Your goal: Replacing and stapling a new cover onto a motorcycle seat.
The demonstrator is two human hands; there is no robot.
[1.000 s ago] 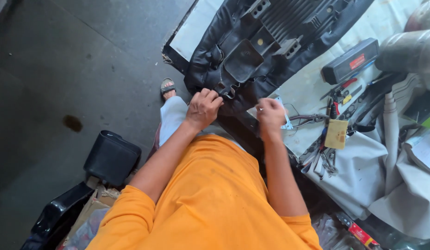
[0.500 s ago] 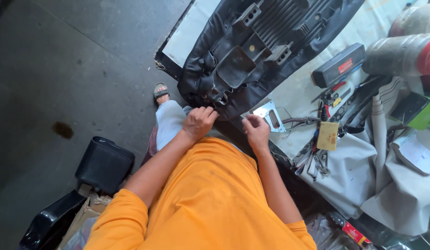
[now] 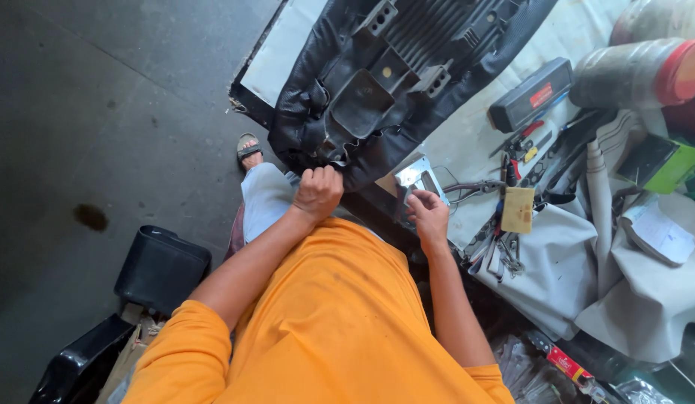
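Head view: the left hand pinches the black seat cover edge just above it; the right hand grips a metal stapler beside the seat

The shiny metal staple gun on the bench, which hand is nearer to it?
Right. The right hand rests against the shiny metal staple gun; the left hand is off to its left, gripping the black vinyl seat cover.

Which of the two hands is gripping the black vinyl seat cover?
The left hand, fist closed on the black vinyl seat cover's gathered edge. The right hand rests instead on a shiny metal tool.
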